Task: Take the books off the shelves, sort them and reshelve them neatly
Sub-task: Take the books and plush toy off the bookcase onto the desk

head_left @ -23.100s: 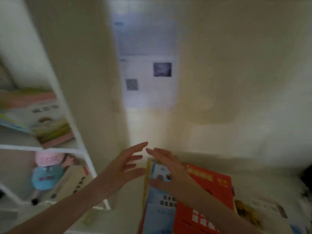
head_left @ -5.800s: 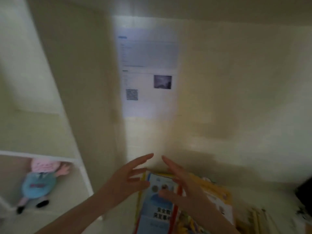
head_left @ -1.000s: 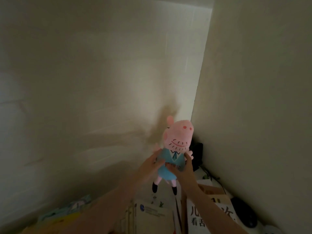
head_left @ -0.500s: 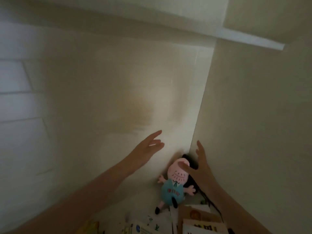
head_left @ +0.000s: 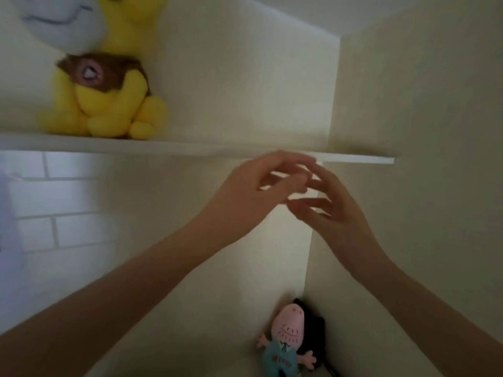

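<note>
- Nearest, two bare forearms reach up and forward. The left hand (head_left: pixel 255 186) and right hand (head_left: pixel 334 210) come together just under a shelf edge, fingers relaxed and slightly bent, gripping nothing. Blur hides whether the fingertips touch each other.
- The step in hand looks like a gap between moves, since both hands are free and no books are in view — they presumably lie below the frame.
- The next move probably calls for looking down, gathering a sorted stack, and lifting it to a shelf.
- Lower, a pink pig plush (head_left: pixel 287 341) leans in the corner against a dark object (head_left: pixel 317 330), taking up that end of the bay.
- The white shelf board (head_left: pixel 190 149) runs across just above the hands, and a rising book could catch its front edge.
- Farther up, a yellow plush (head_left: pixel 106 102) sits at the left of that shelf under a grey-white plush (head_left: pixel 60 20).
- Nothing shows on the board between the yellow plush and the side panel (head_left: pixel 422 131) — the likeliest room for books.
</note>
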### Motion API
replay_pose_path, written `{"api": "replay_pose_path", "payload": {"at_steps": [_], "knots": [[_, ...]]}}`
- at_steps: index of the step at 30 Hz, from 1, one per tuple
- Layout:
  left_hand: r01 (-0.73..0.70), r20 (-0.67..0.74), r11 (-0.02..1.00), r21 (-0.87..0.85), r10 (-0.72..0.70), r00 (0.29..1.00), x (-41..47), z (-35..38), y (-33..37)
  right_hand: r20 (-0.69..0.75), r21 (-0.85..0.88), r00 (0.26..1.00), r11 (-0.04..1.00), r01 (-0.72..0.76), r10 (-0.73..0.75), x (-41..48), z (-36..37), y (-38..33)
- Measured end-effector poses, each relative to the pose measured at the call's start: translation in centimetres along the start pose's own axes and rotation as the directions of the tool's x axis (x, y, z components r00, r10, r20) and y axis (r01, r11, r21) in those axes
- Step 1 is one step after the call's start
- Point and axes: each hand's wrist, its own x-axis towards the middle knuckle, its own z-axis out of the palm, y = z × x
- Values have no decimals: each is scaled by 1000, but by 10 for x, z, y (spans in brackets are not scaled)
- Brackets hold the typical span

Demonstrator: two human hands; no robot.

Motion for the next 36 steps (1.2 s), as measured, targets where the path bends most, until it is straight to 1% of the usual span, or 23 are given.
{"api": "replay_pose_path", "payload": {"at_steps": [2,3,4,5,6,8,10,11,12,14,16,18,19,21,25,26,28,32,34,36], "knots": [[-102,-142,988,118,118,983,4,-26,22,6,47,999,998,48,-48,15,4,-26],[-129,-203,971,202,170,964,7,-42,29,25,66,998,996,61,-63,25,9,-36],[-127,-255,952,278,200,946,10,-58,34,58,76,996,995,60,-65,37,16,-44],[-98,-299,931,351,211,931,13,-77,35,98,75,993,996,53,-60,50,25,-50],[-33,-337,904,427,193,921,16,-97,34,137,75,989,996,47,-57,64,35,-55],[137,-419,835,534,120,900,20,-138,29,197,90,979,996,31,-48,93,60,-60],[310,-492,794,523,-16,870,18,-173,25,237,83,971,996,14,-34,118,86,-67],[375,-516,779,502,-78,853,15,-186,25,260,65,965,998,16,-33,130,99,-71],[417,-538,761,497,-107,836,12,-198,24,295,49,955,999,18,-31,140,112,-74],[438,-564,705,557,-65,823,6,-218,25,381,51,925,999,-16,-4,159,136,-81],[457,-605,705,542,-51,795,4,-235,24,439,84,898,994,-73,28,172,158,-89],[502,-628,720,479,-119,769,5,-246,21,459,122,888,990,-68,5,179,177,-94],[512,-622,722,466,-144,770,7,-250,18,457,152,889,987,-47,-28,182,185,-95],[480,-580,753,450,-163,798,13,-256,10,442,199,893,980,-14,-77,184,199,-95],[402,-488,805,435,-165,857,19,-255,-2,409,184,902,981,68,-139,181,206,-92],[369,-476,829,420,-145,867,19,-253,-2,403,187,902,979,85,-155,179,203,-92],[283,-454,874,396,-82,887,18,-247,1,400,188,900,977,105,-174,176,193,-94],[108,-385,906,409,63,921,13,-228,19,389,194,908,977,88,-158,159,148,-101],[7,-325,890,456,159,932,12,-210,32,407,221,900,973,67,-155,142,116,-102],[-59,-248,864,499,208,946,12,-185,47,400,246,903,967,60,-158,121,81,-102]]}}
